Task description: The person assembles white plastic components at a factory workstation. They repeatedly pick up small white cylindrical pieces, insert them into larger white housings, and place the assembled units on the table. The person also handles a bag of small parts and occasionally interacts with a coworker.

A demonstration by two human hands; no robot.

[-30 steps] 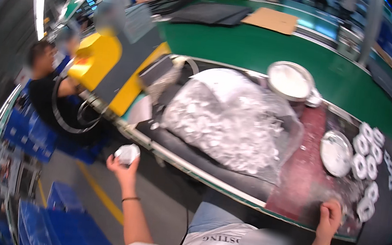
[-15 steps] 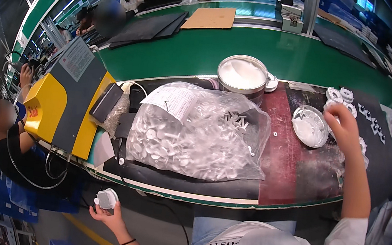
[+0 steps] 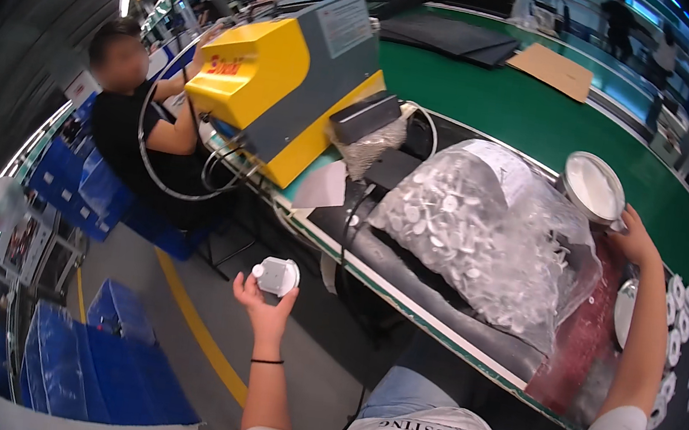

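My left hand point(image 3: 265, 313) is raised over the floor in front of the bench, its fingers closed round a white plastic housing point(image 3: 277, 276) with a round rim and a small knob on one side. Across the bench, my right hand point(image 3: 635, 240) reaches to the near right side of a round metal tin point(image 3: 593, 185) of white material. Its fingers are bent at a small pale piece beside the tin, which they mostly hide. Left of that hand lies a clear plastic bag point(image 3: 480, 232) full of white mushroom-shaped plastic pieces.
A yellow and grey machine point(image 3: 292, 80) stands on the bench's left. A shallow dish point(image 3: 625, 310) and several white plastic parts point(image 3: 676, 329) lie on the right. A co-worker in black point(image 3: 141, 121) sits behind the machine. Blue bins point(image 3: 102, 366) stand on the floor.
The view has swung left, so the bench now slants. My right hand has moved from the white parts by the dish to the tin's side. My left hand still holds the housing.
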